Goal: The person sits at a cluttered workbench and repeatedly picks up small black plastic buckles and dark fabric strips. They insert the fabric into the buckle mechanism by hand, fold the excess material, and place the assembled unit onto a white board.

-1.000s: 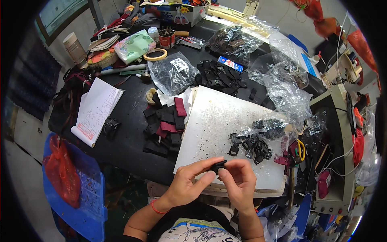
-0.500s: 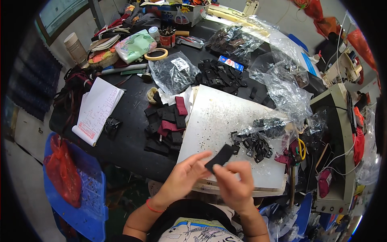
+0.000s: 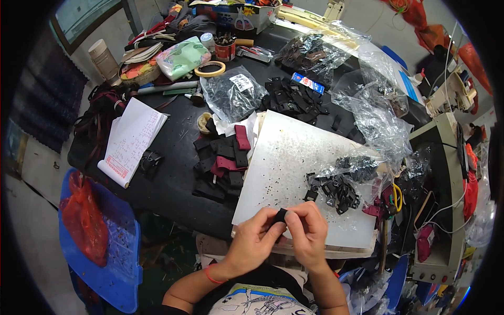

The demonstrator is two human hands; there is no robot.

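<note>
Above the near edge of the white board (image 3: 278, 157), my two hands meet around a short black strap piece (image 3: 280, 215). My left hand (image 3: 255, 235) pinches it between thumb and fingers. My right hand (image 3: 308, 230) is closed at its other side, the fingertips touching it; much of the piece is hidden in the fingers. Beyond my right hand lies a heap of small black plastic buckle parts (image 3: 336, 191), partly under clear film. To the left of the board is a pile of black strap pieces (image 3: 210, 170) with a few dark red strap pieces (image 3: 227, 164).
An open notepad (image 3: 128, 136) lies at the left of the black table (image 3: 176, 173). Behind the board are a clear bag (image 3: 231, 100), more black pieces (image 3: 294, 100) and crumpled plastic film (image 3: 380, 123). Yellow-handled scissors (image 3: 397, 197) sit at the right. A blue chair (image 3: 123, 231) stands lower left.
My hands have drawn together around the strap piece, which was stretched out between them and now shows only a short end. The view has shifted slightly.
</note>
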